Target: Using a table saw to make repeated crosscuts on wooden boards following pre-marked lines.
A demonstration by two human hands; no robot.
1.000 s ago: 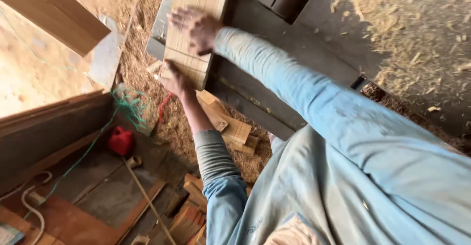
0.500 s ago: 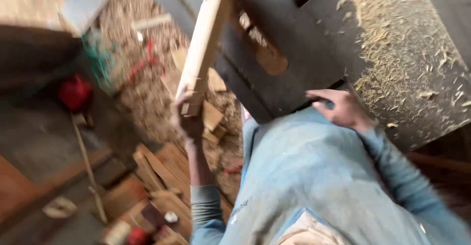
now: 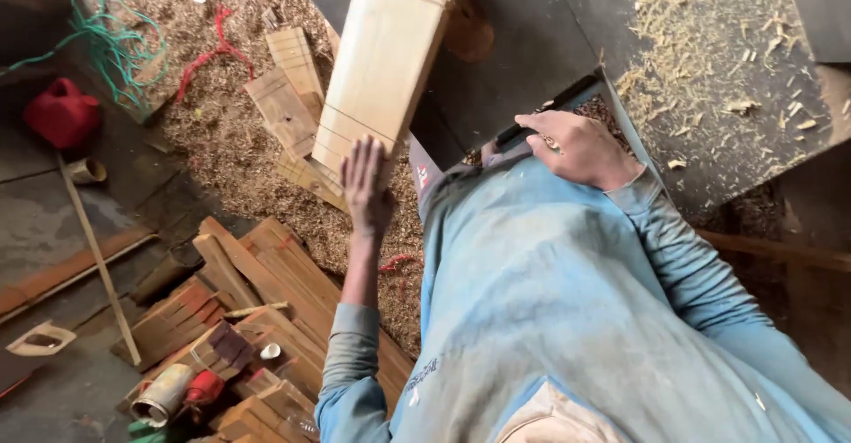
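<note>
A long pale wooden plank [image 3: 390, 53] slants from the top of the view down towards me, over the dark machine table [image 3: 532, 44]. My left hand [image 3: 368, 181] holds its near end, fingers laid flat up against the wood. My right hand [image 3: 576, 146] lies apart from the plank, on the table's near edge beside a sawdust-filled opening [image 3: 612, 110]. Its fingers curl over a dark bar there. My light blue shirt fills the lower right.
Sawdust covers the floor on the left, with wood offcuts [image 3: 284, 97], a green rope [image 3: 115, 48] and a red cord [image 3: 208, 53]. A red container [image 3: 62, 110] sits far left. Stacked wood pieces [image 3: 257, 319], a thin stick [image 3: 97, 257] and a can [image 3: 164, 394] lie lower left.
The plank came off the table and swung towards me in my left hand. My right hand left the plank and dropped to the table's near edge. The view shifted.
</note>
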